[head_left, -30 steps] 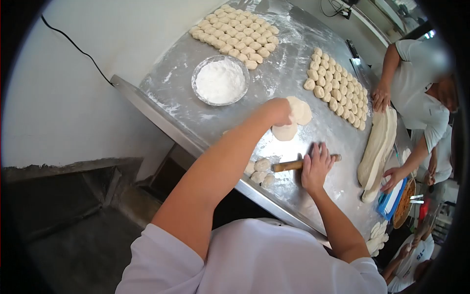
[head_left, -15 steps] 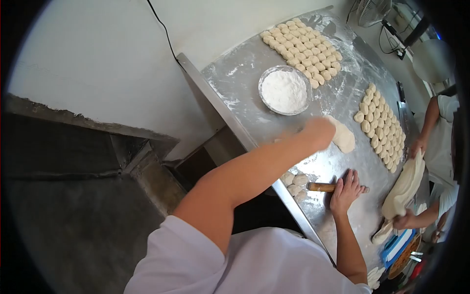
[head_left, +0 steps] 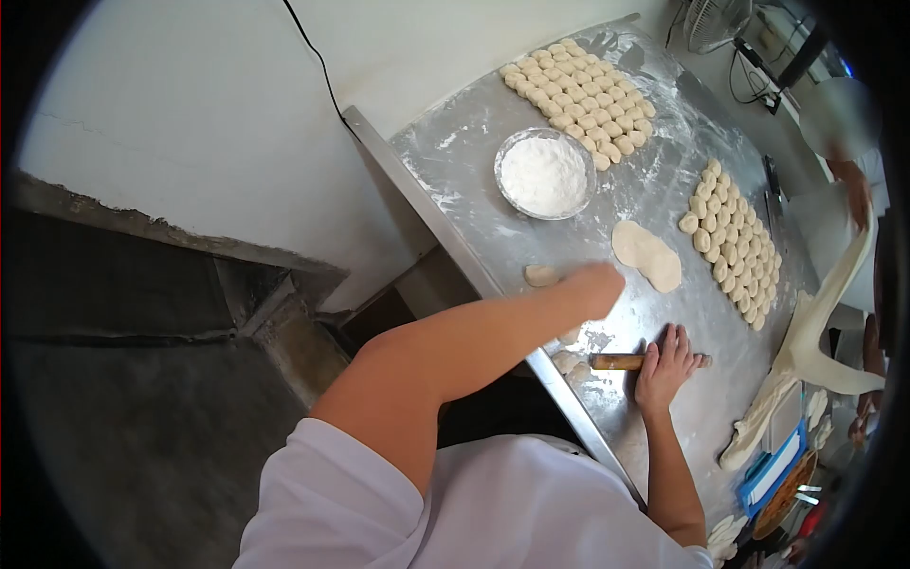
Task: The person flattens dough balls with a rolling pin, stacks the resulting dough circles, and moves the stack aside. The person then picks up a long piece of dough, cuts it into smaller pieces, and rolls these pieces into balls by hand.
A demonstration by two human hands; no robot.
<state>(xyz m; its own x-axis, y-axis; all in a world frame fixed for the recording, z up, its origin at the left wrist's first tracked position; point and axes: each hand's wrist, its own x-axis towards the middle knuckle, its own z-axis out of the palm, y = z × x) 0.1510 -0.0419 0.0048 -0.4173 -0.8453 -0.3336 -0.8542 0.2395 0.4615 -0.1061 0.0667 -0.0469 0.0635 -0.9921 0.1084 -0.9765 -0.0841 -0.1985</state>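
Note:
My left hand [head_left: 599, 290] is over the steel table, its fingers hidden from view. Just beyond it lies a flattened, elongated piece of dough [head_left: 646, 256]. A small dough lump [head_left: 541, 276] sits beside my left wrist. My right hand [head_left: 666, 368] lies across a wooden rolling pin [head_left: 618, 361], palm down, with its fingers stretched out past the pin. Partly behind my left forearm, several dough pieces [head_left: 573, 367] rest near the table edge, left of the pin.
A bowl of flour [head_left: 544, 174] stands farther back. Rows of dough pieces [head_left: 580, 100] lie beyond it, and another group [head_left: 732, 242] lies to the right. At the far right, a co-worker's hands stretch long dough [head_left: 834, 365]. A blue tray [head_left: 773, 479] is nearby.
My left hand has moved off the flattened dough, back toward me, uncovering it and the small lump. My right hand remains on the pin. The co-worker's long dough has been lifted and stretched.

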